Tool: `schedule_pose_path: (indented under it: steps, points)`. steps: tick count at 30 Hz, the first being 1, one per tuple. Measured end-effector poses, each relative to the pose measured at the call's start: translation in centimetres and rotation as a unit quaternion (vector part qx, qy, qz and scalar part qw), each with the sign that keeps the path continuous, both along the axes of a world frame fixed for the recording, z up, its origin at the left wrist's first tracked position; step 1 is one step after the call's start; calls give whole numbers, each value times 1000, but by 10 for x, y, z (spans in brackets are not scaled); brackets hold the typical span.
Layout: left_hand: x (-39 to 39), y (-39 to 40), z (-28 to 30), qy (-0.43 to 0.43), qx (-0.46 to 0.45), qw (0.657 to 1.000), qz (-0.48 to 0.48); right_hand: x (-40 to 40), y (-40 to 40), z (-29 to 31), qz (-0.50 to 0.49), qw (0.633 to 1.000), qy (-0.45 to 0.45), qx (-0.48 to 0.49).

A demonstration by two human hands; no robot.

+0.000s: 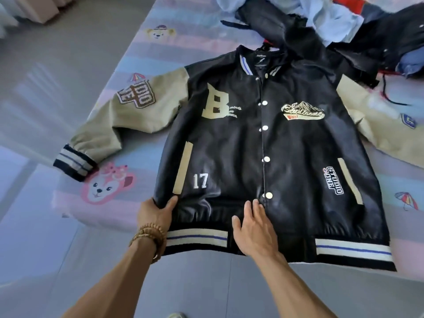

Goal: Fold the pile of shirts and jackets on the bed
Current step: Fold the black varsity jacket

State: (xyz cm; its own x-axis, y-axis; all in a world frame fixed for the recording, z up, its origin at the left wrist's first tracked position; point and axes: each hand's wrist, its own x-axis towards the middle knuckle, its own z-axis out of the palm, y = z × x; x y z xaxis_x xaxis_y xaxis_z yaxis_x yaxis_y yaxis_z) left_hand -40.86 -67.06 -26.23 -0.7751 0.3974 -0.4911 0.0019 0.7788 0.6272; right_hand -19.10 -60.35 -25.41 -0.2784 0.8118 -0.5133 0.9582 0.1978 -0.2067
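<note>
Bed: jacket flat, unfolded; my left hand grips its side, right hand spread flat; pile waits at 12 o'clock.

One jacket lies spread out, with five white snaps showing down its front, two tan sleeves and two tan pocket strips. Two hands rest on it, and one heap of clothes sits beyond the collar. The sheet shows two printed umbrellas.
</note>
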Motion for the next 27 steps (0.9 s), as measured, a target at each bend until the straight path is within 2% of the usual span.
schedule_pose_path:
  steps: [3,5,7,9,11,13,14,16,17,20,22,24,27]
  points:
    - [-25,-2,-5,-20,-60,997,-51,-21,19,19,-23,998,-59,-21]
    - [-45,11,-3,-77,-25,995,-50,-39,42,37,-22,997,-73,-17]
    - [-71,39,-2,-129,30,991,5,-61,72,44,-3,998,-47,29]
    - [-88,81,2,-174,81,980,60,-88,102,42,27,997,36,59]
    - [-105,137,2,-245,175,937,179,-127,144,31,64,990,111,65]
    - [-117,165,6,-316,257,867,289,-148,162,30,82,982,145,83]
    - [-131,178,0,-344,279,841,311,-162,176,29,92,979,159,89]
    - [-162,201,-16,-350,286,821,349,-190,204,21,86,974,189,95]
    - [-184,211,-28,-317,293,820,376,-206,219,18,85,970,199,108]
    - [-220,229,15,-176,257,852,419,-243,242,5,95,964,178,176]
    - [-248,242,33,-124,218,890,381,-260,250,-11,115,979,120,121]
    - [-268,249,38,-141,220,896,358,-270,253,-28,160,986,22,43]
    - [-256,244,36,-189,155,902,356,-274,255,-34,176,983,-47,37]
